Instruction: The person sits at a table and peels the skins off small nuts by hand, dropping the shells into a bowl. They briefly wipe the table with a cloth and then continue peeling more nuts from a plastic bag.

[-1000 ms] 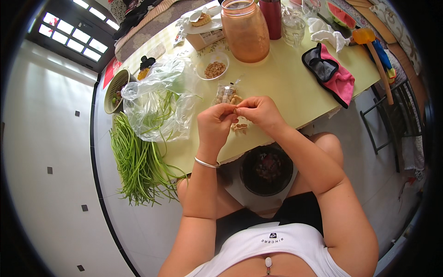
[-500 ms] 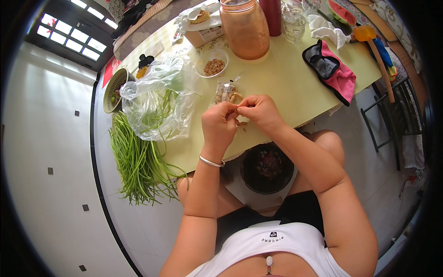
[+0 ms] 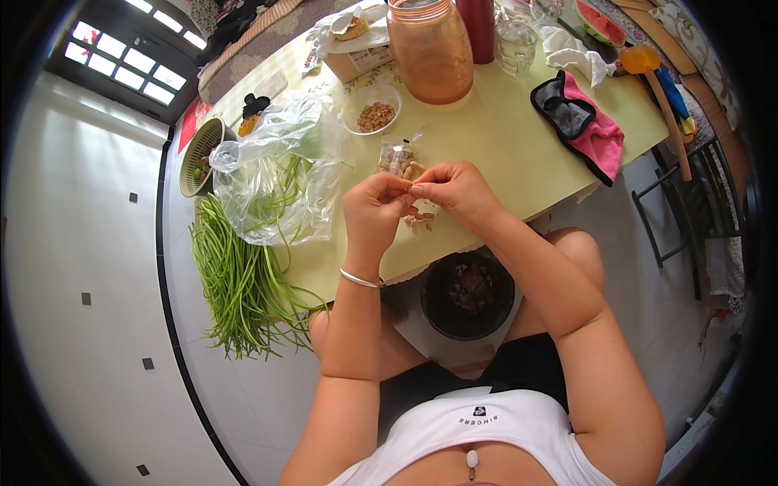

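Observation:
My left hand [image 3: 371,209] and my right hand [image 3: 460,194] meet over the table's near edge. Both are closed in a pinch, fingertips together on a small peanut [image 3: 411,185], mostly covered by the fingers. Just beyond them lies a clear plastic bag of unshelled peanuts [image 3: 396,156]. Broken peanut shells [image 3: 419,219] are scattered on the tabletop below the fingers. Farther back, a white bowl [image 3: 348,121] holds shelled peanuts [image 3: 376,117]. Under the table edge, between my knees, is a dark bin [image 3: 429,317] with scraps inside.
Long green stems [image 3: 243,292] hang over the table's left edge beside a clear plastic bag [image 3: 275,198]. A basket [image 3: 194,154] stands behind them. A large orange-tinted jar [image 3: 433,57], a glass mug [image 3: 515,47] and a pink-and-black cloth item [image 3: 587,134] occupy the back and right.
My left hand has shifted slightly left and its fingers have straightened a little. More of the shells on the table now shows beneath the hands.

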A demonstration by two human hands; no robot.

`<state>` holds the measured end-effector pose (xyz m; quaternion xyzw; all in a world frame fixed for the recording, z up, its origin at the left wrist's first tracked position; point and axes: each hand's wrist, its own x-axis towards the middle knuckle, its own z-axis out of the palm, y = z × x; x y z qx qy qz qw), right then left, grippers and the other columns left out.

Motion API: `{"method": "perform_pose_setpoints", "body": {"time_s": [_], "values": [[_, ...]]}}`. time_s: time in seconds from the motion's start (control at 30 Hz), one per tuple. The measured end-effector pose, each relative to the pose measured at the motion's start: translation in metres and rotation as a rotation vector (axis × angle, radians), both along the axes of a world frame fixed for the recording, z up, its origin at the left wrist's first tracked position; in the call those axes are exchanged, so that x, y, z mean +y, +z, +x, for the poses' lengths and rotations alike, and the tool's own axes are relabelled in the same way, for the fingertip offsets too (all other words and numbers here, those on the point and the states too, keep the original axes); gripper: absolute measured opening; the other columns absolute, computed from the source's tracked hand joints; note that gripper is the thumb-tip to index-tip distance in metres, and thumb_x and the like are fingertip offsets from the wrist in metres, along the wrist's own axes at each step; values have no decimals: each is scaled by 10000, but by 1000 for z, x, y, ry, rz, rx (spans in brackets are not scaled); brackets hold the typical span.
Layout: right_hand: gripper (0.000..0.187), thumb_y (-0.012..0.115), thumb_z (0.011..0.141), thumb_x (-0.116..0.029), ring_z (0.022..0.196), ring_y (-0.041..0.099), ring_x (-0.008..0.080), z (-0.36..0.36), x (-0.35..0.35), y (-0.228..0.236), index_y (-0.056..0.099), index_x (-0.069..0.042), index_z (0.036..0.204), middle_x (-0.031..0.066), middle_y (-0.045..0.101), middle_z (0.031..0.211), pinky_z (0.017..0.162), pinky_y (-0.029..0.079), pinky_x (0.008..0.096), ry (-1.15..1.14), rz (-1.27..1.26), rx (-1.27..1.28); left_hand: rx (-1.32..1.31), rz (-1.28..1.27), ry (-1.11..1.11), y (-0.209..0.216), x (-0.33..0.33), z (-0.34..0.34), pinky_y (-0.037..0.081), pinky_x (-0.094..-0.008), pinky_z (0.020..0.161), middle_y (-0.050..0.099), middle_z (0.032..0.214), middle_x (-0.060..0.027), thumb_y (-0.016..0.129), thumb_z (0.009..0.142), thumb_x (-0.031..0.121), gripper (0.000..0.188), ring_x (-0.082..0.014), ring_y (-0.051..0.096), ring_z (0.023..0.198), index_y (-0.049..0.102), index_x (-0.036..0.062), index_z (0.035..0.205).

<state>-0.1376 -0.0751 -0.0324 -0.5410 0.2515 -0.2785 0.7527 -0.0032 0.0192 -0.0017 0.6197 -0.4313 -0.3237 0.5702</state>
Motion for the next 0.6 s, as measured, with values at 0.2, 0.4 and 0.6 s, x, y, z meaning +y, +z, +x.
{"method": "perform_pose_setpoints", "body": {"time_s": [0.2,0.4,0.6], "values": [[128,689,844,-135,665,544,60,-1,-2,0,687,-10,867,3,638,733,587,412,201,1,161,-43,142,30,-1,7,1,3,563,-247,618,693,813,-117,672,793,-51,135,-164,674,676,645,-47,926],[127,600,912,-113,769,618,115,3,0,2,623,-4,973,64,662,885,636,501,223,-58,413,-128,207,-88,54,6,-1,2,544,-261,657,684,843,-107,666,832,6,174,-149,661,708,629,-44,995],[188,457,927,-14,914,651,203,0,-5,3,564,55,1066,146,643,995,810,575,290,20,582,-278,111,-114,104,4,-2,2,535,-250,662,679,858,-92,653,847,9,181,-141,653,722,632,-49,1018]]}}
